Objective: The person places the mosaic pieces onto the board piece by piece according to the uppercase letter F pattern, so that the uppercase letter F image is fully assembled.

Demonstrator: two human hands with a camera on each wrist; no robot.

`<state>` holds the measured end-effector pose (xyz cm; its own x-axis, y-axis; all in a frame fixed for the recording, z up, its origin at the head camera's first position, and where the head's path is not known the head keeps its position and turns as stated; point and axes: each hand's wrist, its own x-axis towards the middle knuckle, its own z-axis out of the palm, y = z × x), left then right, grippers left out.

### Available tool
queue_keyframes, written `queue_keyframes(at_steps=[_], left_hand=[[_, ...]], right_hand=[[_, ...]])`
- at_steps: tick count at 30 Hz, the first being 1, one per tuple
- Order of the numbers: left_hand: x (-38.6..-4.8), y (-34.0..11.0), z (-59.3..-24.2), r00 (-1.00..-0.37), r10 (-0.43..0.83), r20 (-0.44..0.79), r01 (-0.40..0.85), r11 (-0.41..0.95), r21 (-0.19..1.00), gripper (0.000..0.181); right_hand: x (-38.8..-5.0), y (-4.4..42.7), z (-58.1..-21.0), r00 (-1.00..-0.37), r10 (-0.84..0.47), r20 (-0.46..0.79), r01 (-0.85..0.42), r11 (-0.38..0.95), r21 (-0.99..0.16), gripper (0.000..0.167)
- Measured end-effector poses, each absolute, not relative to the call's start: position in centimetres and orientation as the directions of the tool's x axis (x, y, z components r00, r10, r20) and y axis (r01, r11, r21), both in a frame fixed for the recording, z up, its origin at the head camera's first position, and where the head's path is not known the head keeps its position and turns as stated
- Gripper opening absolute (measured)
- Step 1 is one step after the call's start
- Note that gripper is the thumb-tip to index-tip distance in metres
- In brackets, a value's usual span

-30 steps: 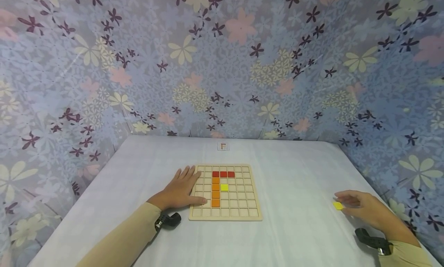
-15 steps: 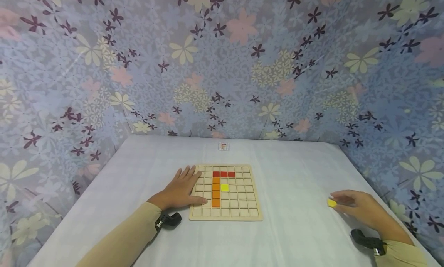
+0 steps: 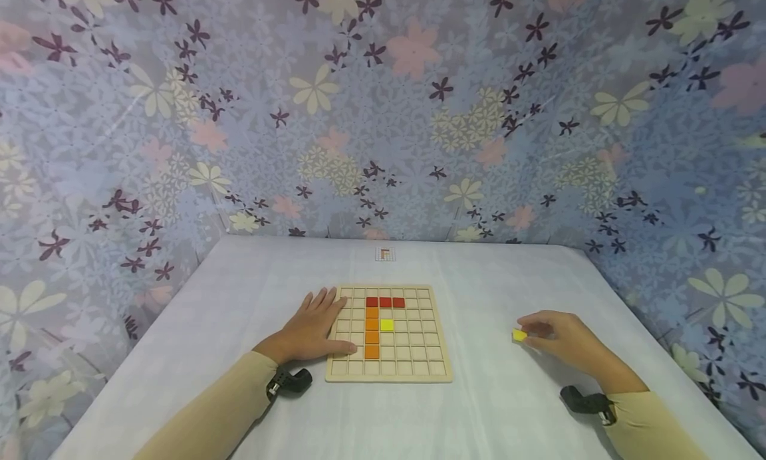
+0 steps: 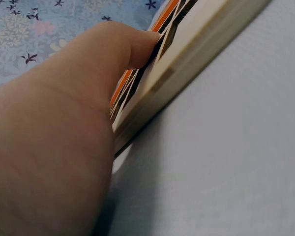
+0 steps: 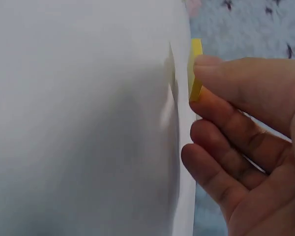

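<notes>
A wooden grid board [image 3: 419, 367] lies on the white-covered table. Along its left edge rests my left hand [image 3: 308, 330], fingers spread and the thumb laid over the lower-left squares. On the board sit a row of red tiles [image 3: 385, 302], a column of orange tiles [image 3: 372, 324] and one yellow tile [image 3: 387, 325] to the right of that column. Right of the board, above the table, my right hand [image 3: 559, 337] pinches a second yellow tile [image 5: 196, 73] between thumb and index finger. The other fingers curl loosely below it in the right wrist view.
Behind the board, near the table's far edge, lies a small card [image 3: 385, 254] printed with a coloured grid pattern. A floral cloth [image 3: 383, 114] hangs behind and beside the table. White cloth [image 3: 479, 274] covers the tabletop.
My right hand has moved left towards the board, carrying the yellow tile with it. The left hand and the tiles on the board stay where they were.
</notes>
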<state>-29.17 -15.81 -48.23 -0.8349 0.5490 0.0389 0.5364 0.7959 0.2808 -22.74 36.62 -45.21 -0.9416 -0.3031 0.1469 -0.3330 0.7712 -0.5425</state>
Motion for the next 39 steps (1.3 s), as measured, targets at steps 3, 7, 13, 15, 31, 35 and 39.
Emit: queue_keyframes(at_steps=[3,7,13,15,31,35,39], left_hand=[[-29.2,-15.9,-48.3,-0.838,0.544,0.037,0.531,0.8,0.279,0.119],[-29.3,-15.9,-48.6,-0.839,0.543,0.04,0.532,0.802,0.27,0.119],[-29.2,-15.8,-48.5,-0.839,0.543,0.032,0.53,0.804,0.268,0.119],[-29.2,-15.8,-48.5,-0.84,0.541,0.035,0.53,0.805,0.267,0.118],[-29.2,-15.7,-48.2,-0.832,0.553,0.043,0.545,0.799,0.257,0.12],[-29.2,-15.8,-48.1,-0.832,0.553,0.046,0.544,0.798,0.258,0.12],[-29.1,-15.7,-48.1,-0.834,0.55,0.049,0.542,0.799,0.259,0.12]], right_hand=[[-23.5,35.0,-45.1,-0.933,-0.323,0.162,-0.358,0.766,-0.534,0.033],[-24.2,32.6,-45.2,-0.929,-0.329,0.17,-0.368,0.767,-0.526,0.032],[-25.5,28.0,-44.9,-0.903,-0.396,0.168,-0.424,0.753,-0.503,0.033],[-26.0,26.4,-44.7,-0.884,-0.431,0.179,-0.46,0.739,-0.493,0.033],[-28.2,18.0,-44.4,-0.809,-0.562,0.171,-0.551,0.625,-0.552,0.031],[-28.6,16.7,-44.2,-0.813,-0.564,0.146,-0.54,0.636,-0.552,0.031],[-28.9,16.0,-44.1,-0.808,-0.573,0.14,-0.548,0.641,-0.538,0.031]])
